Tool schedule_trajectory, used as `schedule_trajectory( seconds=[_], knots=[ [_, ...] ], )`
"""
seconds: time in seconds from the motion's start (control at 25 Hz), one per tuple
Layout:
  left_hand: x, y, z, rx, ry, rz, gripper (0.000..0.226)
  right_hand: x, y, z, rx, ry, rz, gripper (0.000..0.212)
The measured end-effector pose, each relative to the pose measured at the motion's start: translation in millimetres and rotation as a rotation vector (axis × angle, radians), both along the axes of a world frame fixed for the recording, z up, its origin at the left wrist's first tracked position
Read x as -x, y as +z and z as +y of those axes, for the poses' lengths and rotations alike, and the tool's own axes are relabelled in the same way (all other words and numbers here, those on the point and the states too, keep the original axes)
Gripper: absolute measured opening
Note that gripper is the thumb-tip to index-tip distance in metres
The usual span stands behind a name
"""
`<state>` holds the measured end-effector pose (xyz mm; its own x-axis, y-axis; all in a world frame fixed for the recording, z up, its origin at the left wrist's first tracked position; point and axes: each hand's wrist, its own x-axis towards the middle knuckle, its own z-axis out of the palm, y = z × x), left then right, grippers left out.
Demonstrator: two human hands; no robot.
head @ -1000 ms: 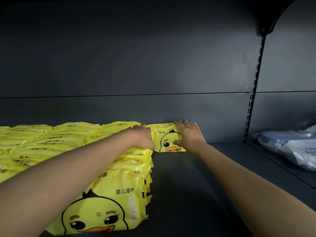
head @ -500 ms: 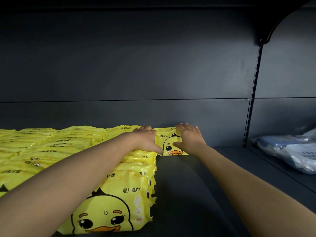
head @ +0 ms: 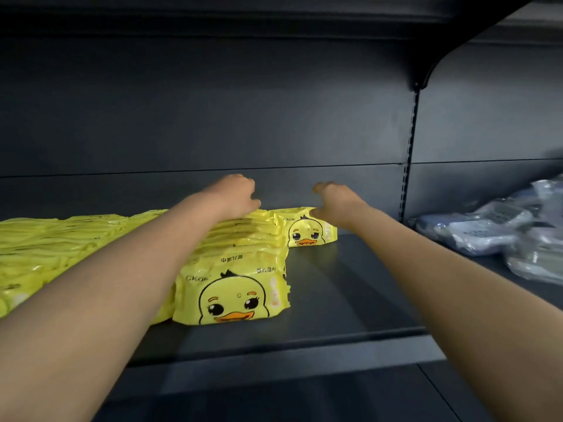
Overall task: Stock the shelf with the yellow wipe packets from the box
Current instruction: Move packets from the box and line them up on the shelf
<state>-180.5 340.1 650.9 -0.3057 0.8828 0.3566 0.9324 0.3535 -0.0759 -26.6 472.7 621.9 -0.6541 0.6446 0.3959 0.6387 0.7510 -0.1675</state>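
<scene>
Your left grip [head: 236, 193] and right grip [head: 336, 202], both loose and empty, have let go of the far yellow duck-printed plastic wipe packet [head: 307, 231], so it's shelved

Bare dark shelf [head: 350, 300] lies open to you right of the yellow wipe packets [head: 231, 293], from the front lip back to the lone packet [head: 307, 231] standing near the rear panel [head: 213, 117]. The packed rows wall off the whole left side and run right up to that packet's left edge. On the right, the slotted upright [head: 408, 166] closes the bay, with a heap of blue-grey packs [head: 487, 229] seemingly lying wholly beyond it. Overhead, the upper shelf [head: 243, 13] and its bracket [head: 426, 71] sit well above the packet tops, leaving you room to reach over.
</scene>
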Motion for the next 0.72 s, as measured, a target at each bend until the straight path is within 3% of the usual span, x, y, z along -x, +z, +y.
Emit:
schedule_trajectory(
  seconds=[0.28, 0.72],
  knots=[
    [-34.1, 20.7, -99.0, -0.196, -0.035, -0.006, 0.040, -57.6, 27.1, -82.1, -0.025, -0.002, -0.016, 0.053],
    [-142.0, -34.2, -283.4, -0.144, 0.103, -0.034, 0.042, -168.9, -8.1, -239.5, 0.050, 0.159, -0.013, 0.055]
  ],
)
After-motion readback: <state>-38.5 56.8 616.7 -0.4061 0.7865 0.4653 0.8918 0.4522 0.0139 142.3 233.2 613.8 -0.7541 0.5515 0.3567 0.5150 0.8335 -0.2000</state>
